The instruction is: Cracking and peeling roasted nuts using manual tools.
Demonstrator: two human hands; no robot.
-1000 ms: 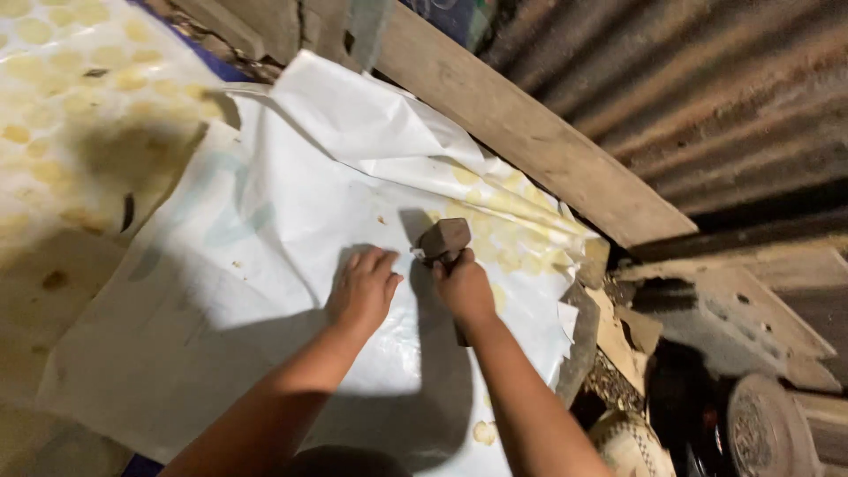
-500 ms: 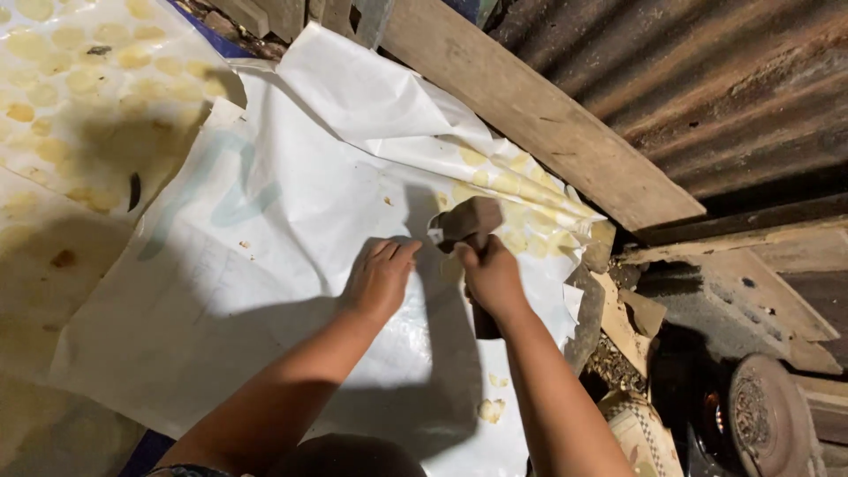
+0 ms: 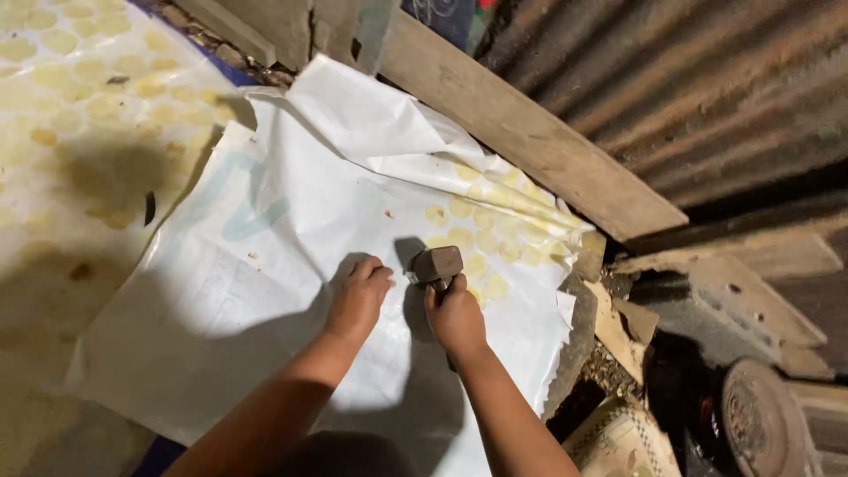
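At nine o'clock we see the floor covering with yellow dots (image 3: 79, 97), and lying over it, filling the middle of the view, the white sheet (image 3: 265, 291), creased and folded back at its twelve o'clock edge so that its dotted side shows. We judge this sheet thin, limp and light, likely to slide or wrinkle unless pinned, and best held flat with a palm close to the working spot. Our left hand (image 3: 357, 299) does just that: it lies on the sheet with the fingers curled down and pressing near the centre, gripping nothing. Just beside it, toward three o'clock, our right hand (image 3: 456, 314) is clenched around the handle of the hammer (image 3: 436, 265), whose blocky brown head sits above the knuckles, close over the sheet; we cannot tell whether it touches. The head looks dense and heavy against a short handle, so we reckon a firm grip lower on the handle gives better control. From twelve toward three o'clock runs a wooden plank (image 3: 530, 132), with rusty corrugated metal (image 3: 707, 88) behind it, and broken rubble (image 3: 733, 300) lies at four o'clock.
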